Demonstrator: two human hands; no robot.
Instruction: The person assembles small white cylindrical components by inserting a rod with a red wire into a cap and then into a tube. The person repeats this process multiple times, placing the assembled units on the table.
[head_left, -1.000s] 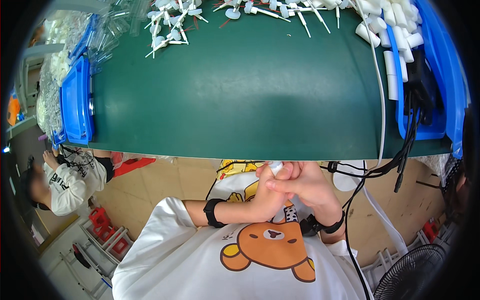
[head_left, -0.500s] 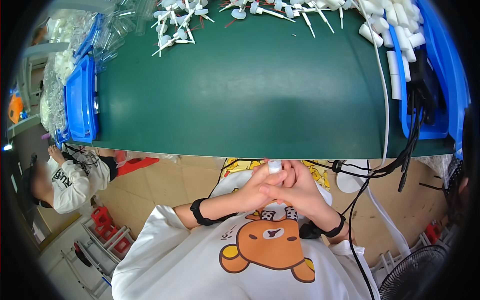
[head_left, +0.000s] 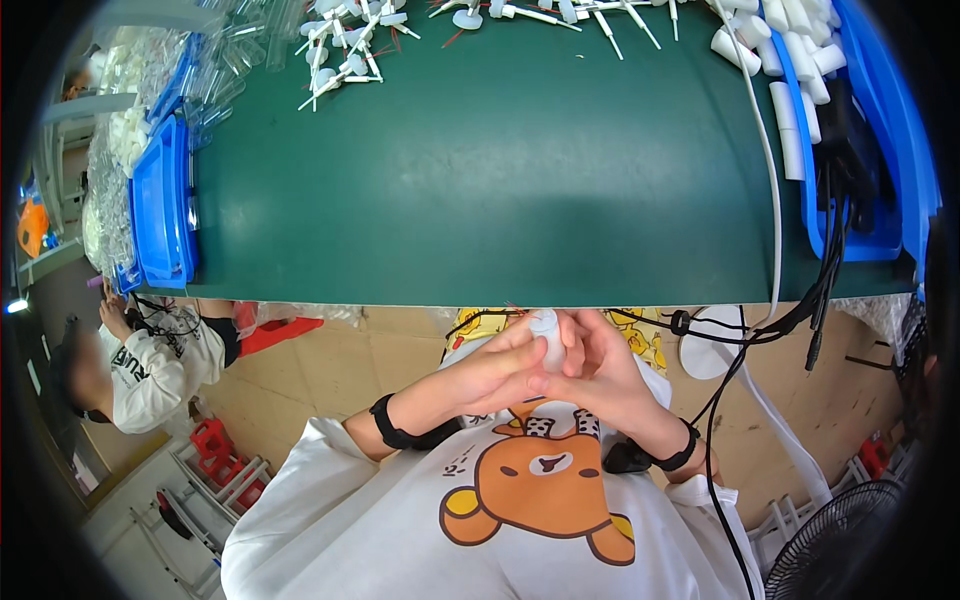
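Both hands meet just off the near edge of the green table, in front of my body. Between them is a small white cylindrical part with a pale rounded top; fine red wire ends show beside it. My left hand is closed around its left side, thumb along it. My right hand closes on it from the other side, with fingers bent behind it and the thumb near the left hand. The lower end of the part is hidden by the hands.
Several white stemmed parts with pale discs and red wires lie at the table's far side. White cylinders spill by a blue bin at right. A blue tray and clear tubes are left. Cables hang at right.
The hands have loosened and turned a little, so more of the white part's pale top and some red wire now show. The view has shifted slightly.
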